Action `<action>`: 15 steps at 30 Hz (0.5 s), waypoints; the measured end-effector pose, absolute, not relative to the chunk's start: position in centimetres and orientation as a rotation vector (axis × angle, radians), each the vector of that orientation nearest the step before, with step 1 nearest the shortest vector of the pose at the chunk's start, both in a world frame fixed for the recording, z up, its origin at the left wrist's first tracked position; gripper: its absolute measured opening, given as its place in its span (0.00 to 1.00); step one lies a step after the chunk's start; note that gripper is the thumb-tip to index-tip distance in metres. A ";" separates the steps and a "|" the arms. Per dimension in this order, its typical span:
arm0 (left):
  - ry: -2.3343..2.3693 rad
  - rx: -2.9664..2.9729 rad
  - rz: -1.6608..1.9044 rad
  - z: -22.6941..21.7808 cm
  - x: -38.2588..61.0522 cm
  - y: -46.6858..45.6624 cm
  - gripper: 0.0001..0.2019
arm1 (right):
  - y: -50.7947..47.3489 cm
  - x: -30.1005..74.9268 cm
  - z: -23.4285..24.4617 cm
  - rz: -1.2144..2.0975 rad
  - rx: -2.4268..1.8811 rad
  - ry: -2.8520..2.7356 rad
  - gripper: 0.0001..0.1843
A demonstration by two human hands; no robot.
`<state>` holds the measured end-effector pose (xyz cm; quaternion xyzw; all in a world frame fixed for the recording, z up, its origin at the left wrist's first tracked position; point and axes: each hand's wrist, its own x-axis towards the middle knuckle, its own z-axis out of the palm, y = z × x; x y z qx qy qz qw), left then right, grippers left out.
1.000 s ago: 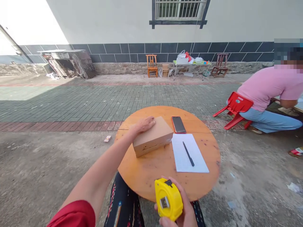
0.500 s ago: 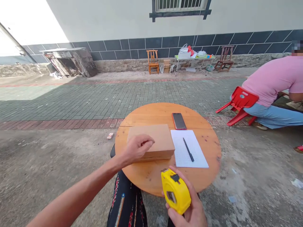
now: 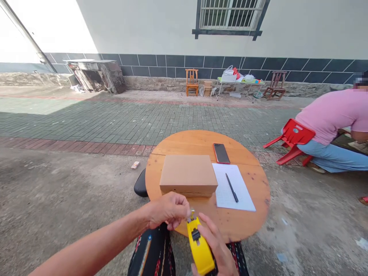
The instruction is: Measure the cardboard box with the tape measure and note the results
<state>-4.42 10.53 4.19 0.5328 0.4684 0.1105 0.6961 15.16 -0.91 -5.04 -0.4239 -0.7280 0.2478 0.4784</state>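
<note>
My right hand (image 3: 218, 249) grips a yellow tape measure (image 3: 199, 249) just in front of the round wooden table (image 3: 201, 142). My left hand (image 3: 169, 209) is closed in a pinch on the tape's metal end tab (image 3: 191, 214) at the top of the case. A flat brown cardboard box (image 3: 188, 174) lies on the table just beyond both hands. Right of it lie a white sheet of paper (image 3: 227, 191) with a black pen (image 3: 231, 187) on it, and a dark phone (image 3: 221, 153) farther back.
A person in a pink shirt (image 3: 336, 111) sits on a red plastic chair (image 3: 293, 136) at the right. Along the far wall stand a small wooden chair (image 3: 192, 81), a low table with bags (image 3: 238, 78), and a dark metal stove (image 3: 94, 74). Concrete and brick paving surround the table.
My left hand left the box and came back to the tape measure, pinching its end tab. My right hand turned the tape measure edge-on. The box now lies square on the table.
</note>
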 end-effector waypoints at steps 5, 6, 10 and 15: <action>1.252 1.402 0.619 6.6 -6.2 16.9 0.17 | -1.1 13.5 -5.4 0.542 -1.169 -1.752 0.43; 1.298 1.450 0.679 6.9 -6.4 18.8 0.17 | -1.1 13.0 -5.4 0.551 -1.202 -1.730 0.43; 1.418 1.605 0.727 6.0 -5.8 25.1 0.18 | -0.4 11.1 -5.0 0.657 -1.364 -1.537 0.43; 1.463 1.743 0.639 3.6 -3.6 27.7 0.19 | 1.0 10.0 -3.2 1.088 -1.518 -1.188 0.44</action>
